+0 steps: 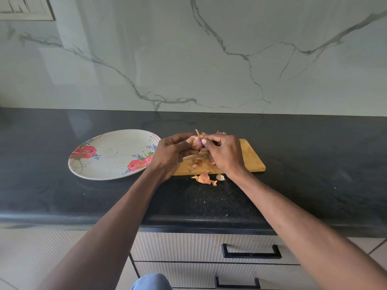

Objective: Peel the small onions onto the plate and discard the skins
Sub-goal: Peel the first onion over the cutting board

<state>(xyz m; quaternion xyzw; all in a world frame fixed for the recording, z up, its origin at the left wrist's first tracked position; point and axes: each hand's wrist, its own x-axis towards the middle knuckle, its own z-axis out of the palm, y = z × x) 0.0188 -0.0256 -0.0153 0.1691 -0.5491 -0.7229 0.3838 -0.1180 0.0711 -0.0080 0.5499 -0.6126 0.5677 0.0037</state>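
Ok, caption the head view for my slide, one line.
Both hands, left hand and right hand, peel a small onion above the cutting board, beside an empty floral plate.

You have a wooden cutting board (251, 158) lying flat on the black countertop (314, 164). Behind the board rises a marble-veined backsplash (188, 59). Below the board, under the counter edge, sit ribbed drawers (188, 248) with black handles (251, 251). A switch plate (25, 7) hangs far up-left of the board.
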